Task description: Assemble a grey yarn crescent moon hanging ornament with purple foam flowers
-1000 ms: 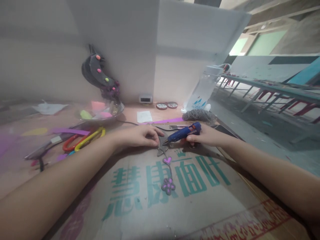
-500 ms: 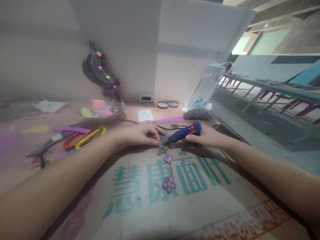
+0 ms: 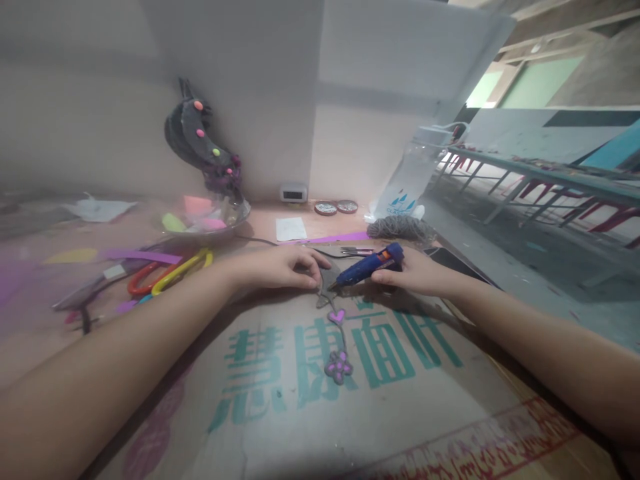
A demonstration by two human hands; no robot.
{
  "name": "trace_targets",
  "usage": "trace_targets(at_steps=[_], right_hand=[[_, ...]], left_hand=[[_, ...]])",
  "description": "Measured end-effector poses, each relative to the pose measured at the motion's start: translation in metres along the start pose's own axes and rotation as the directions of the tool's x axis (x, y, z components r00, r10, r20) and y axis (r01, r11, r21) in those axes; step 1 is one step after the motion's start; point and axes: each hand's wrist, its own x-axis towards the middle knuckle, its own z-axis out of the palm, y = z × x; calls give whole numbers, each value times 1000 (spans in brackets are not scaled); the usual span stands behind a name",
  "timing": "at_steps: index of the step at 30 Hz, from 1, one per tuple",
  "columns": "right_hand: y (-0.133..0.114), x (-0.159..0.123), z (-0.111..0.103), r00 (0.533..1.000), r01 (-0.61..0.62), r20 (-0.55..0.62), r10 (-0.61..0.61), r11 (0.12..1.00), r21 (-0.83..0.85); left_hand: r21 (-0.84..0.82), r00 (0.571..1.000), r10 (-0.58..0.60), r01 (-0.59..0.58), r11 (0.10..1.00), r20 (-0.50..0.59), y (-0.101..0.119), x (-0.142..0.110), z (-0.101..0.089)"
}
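My right hand (image 3: 410, 270) is wrapped round a blue glue gun (image 3: 367, 265), its nozzle pointing down and left at a small grey piece (image 3: 326, 283). My left hand (image 3: 295, 268) pinches the left edge of that piece with curled fingers, holding it on the cardboard (image 3: 280, 427). From the grey piece a thin grey cord runs toward me, carrying a purple heart (image 3: 337, 317) edged in grey and, at its end, a grey flower with purple petals (image 3: 339, 367). Whether the nozzle touches the piece I cannot tell.
A bowl (image 3: 210, 230) of coloured scraps stands back left, near red and yellow scissor handles (image 3: 175, 273). A grey crescent ornament (image 3: 197, 137) rises behind it. Grey yarn (image 3: 400, 227) and a clear bottle (image 3: 407, 180) stand back right. A small digital clock (image 3: 293, 193) sits by the wall.
Both hands and the glue gun stay almost in place. The nozzle is still at the grey piece, with only a slight shift of the view.
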Motion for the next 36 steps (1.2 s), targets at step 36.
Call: trace_targets(at_steps=[36], right_hand=[[10,2,-1,999,25,45,-25,1000,9]], left_hand=[[20,1000,-14,14,1000,8,3,-1,0]])
